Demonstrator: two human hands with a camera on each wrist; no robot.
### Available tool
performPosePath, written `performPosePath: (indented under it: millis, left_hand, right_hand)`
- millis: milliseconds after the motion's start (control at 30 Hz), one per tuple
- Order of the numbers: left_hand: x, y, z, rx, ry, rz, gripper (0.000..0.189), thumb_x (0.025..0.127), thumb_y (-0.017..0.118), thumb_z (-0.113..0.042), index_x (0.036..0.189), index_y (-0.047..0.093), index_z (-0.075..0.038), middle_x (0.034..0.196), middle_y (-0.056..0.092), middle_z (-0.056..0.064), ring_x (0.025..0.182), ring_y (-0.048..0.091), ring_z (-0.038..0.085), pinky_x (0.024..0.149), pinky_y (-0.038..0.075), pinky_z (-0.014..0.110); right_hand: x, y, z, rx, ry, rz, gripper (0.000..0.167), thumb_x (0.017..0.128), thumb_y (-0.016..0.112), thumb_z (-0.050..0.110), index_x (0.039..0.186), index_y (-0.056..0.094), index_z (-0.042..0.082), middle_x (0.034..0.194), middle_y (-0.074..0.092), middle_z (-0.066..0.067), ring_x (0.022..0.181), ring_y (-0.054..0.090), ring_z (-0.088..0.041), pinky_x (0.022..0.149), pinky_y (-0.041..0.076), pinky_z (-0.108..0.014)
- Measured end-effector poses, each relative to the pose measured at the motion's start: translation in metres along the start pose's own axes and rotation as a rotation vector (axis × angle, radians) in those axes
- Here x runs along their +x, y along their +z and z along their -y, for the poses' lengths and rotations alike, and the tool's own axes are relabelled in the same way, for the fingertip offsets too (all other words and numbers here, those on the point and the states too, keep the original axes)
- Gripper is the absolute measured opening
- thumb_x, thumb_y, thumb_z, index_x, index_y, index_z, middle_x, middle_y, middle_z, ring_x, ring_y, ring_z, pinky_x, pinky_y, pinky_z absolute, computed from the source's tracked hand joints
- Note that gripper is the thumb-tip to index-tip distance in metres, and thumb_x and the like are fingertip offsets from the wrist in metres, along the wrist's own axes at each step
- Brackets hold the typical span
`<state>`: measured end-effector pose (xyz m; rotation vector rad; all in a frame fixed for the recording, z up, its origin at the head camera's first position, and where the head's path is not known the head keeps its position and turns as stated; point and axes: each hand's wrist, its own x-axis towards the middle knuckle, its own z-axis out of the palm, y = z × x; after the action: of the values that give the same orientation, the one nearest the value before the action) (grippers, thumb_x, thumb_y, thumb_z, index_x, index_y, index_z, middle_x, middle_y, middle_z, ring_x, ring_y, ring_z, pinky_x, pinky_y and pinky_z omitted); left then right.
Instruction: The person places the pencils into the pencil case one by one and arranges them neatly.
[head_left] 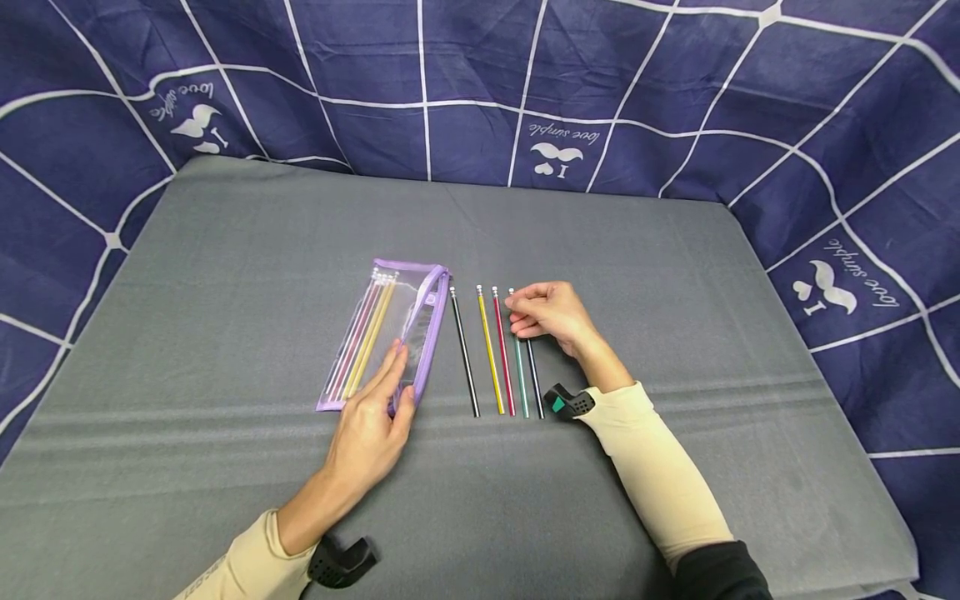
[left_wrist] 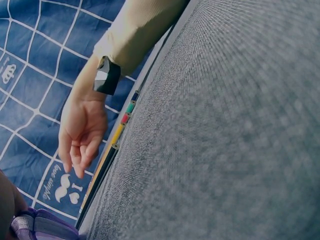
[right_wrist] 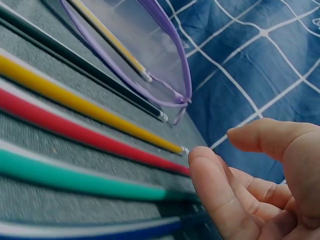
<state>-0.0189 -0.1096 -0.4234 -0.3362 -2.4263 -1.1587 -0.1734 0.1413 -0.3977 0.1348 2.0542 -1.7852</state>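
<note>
A clear pencil pouch [head_left: 408, 287] with purple trim lies left of centre in the head view, several pencils [head_left: 360, 333] inside it. My left hand [head_left: 371, 433] holds the pouch by its near right part, thumb at the zipped edge and fingers over the clear film. To its right lie a black pencil [head_left: 464, 354], a yellow pencil [head_left: 491, 350], a red pencil [head_left: 503, 350], a green pencil [head_left: 521, 375] and a dark blue pencil [head_left: 535, 379], roughly side by side. Above the far ends of the green and blue ones is my right hand [head_left: 551, 315], thumb and forefinger apart with nothing between them.
Grey cloth [head_left: 247, 233] covers the table. Behind it and at both sides hangs a navy curtain [head_left: 480, 75] with white grid lines. Each wrist wears a black band device [head_left: 567, 403].
</note>
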Motion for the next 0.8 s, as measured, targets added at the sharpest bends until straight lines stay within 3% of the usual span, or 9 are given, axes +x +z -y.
performPosePath:
  millis: [333, 567, 800]
  left_hand:
    - [0.0, 0.0, 0.0, 0.001, 0.002, -0.002, 0.051, 0.086, 0.066, 0.005, 0.135, 0.055, 0.008, 0.141, 0.053, 0.019, 0.126, 0.054, 0.033, 0.1, 0.045, 0.052]
    - [0.001, 0.0, -0.001, 0.009, -0.003, -0.001, 0.05, 0.086, 0.066, 0.004, 0.135, 0.055, 0.008, 0.141, 0.053, 0.019, 0.125, 0.054, 0.033, 0.1, 0.045, 0.052]
    - [0.001, 0.0, 0.0, 0.008, 0.004, -0.001, 0.05, 0.086, 0.066, 0.004, 0.135, 0.054, 0.008, 0.141, 0.053, 0.02, 0.125, 0.054, 0.033, 0.1, 0.045, 0.051]
  right_hand:
    - [0.002, -0.017, -0.005, -0.105, -0.012, -0.049, 0.016, 0.086, 0.071, 0.001, 0.097, 0.065, -0.009, 0.069, 0.068, -0.005, 0.054, 0.065, -0.01, 0.055, 0.059, -0.024]
    - [0.004, -0.022, -0.007, -0.236, 0.023, -0.047, 0.017, 0.082, 0.077, 0.002, 0.089, 0.063, -0.006, 0.063, 0.066, -0.003, 0.05, 0.063, -0.008, 0.051, 0.057, -0.023]
    - [0.001, -0.024, -0.006, -0.299, 0.067, -0.022, 0.022, 0.078, 0.082, 0.004, 0.09, 0.066, -0.007, 0.065, 0.066, -0.004, 0.051, 0.063, -0.009, 0.052, 0.058, -0.025]
